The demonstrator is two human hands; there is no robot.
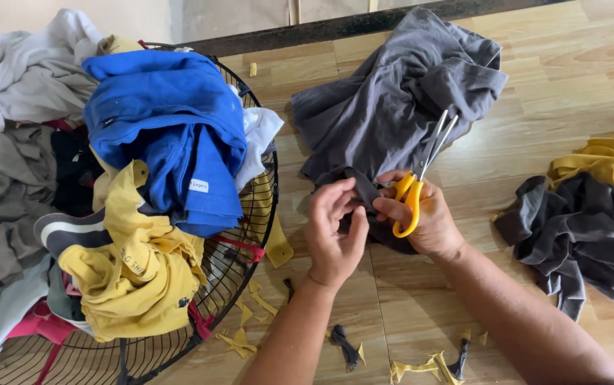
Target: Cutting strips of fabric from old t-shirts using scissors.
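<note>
A crumpled grey shirt point(400, 93) lies on the wooden table point(571, 64). My left hand point(334, 228) pinches a dark grey strip of it point(362, 187) near its lower edge. My right hand point(425, 214) grips yellow-handled scissors point(421, 175), whose steel blades point up and away over the shirt, slightly parted. The same hand's fingertips also touch the dark strip, so both hands meet over the cloth.
A black wire fan guard point(268, 207) at left holds piled clothes: a blue shirt point(171, 128), a yellow shirt point(136, 278), grey and white garments. Dark grey cloth point(585, 235) and yellow cloth point(613, 160) lie at right. Yellow and dark scraps point(343, 346) litter the near table.
</note>
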